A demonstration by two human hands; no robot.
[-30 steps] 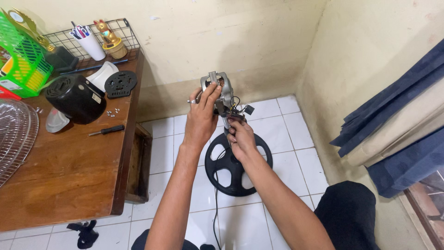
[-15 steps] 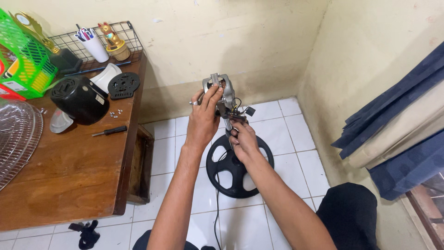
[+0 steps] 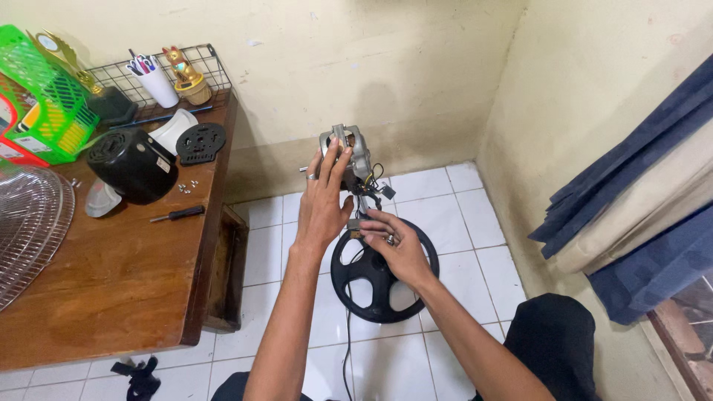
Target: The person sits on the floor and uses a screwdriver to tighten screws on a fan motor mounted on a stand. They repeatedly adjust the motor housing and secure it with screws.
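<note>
Little has shifted since the earlier frames: both hands sit slightly lower and the view has tilted a touch.

Head view: the fan looks well stripped. Its black housing [image 3: 134,165], rear cover [image 3: 200,142], screws [image 3: 187,186] and screwdriver [image 3: 177,214] lie on the desk [image 3: 119,289], with the grille [image 3: 26,230] at the left edge. The bare motor [image 3: 349,152] remains on its stand above the round base [image 3: 382,271]. The left hand [image 3: 324,204] wraps the motor from behind, fingers spread upward. The right hand [image 3: 394,245], just below, pinches a small part among the wires [image 3: 371,187].
</note>
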